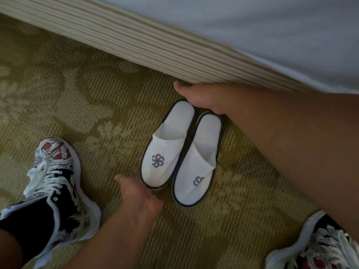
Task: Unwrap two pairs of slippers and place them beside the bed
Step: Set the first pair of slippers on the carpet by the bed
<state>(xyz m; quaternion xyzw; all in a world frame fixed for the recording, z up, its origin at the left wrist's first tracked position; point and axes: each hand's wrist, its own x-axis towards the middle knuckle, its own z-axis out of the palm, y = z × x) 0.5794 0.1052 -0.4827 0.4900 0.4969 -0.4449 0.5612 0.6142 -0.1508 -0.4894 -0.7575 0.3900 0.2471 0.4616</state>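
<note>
White cloth slippers (166,150), edged in dark trim and each stamped with a grey swirl logo, lay side by side on the carpet (93,105), their long edges touching. Their heels pointed toward the bed and their toes away from it. They sat just beside the bed's striped base (136,41), unwrapped.

The right hand (204,98) rested at the heel ends, touching both heels, with its thumb stretched out toward the striped base. Its fingers were hidden beneath the hand, so I cannot tell whether they gripped the heels. The left hand (139,200) lay near the toe of the slipper farther from the right arm, thumb spread wide and fingers relaxed, holding nothing.

The carpet was olive-gold, ribbed, with a pale leafy pattern woven through it. Above the beige-and-cream striped base hung a white sheet (272,35).

A patterned sneaker (58,171) in white, red and black stood left of the slippers, and another (326,243) showed at the lower right corner.
</note>
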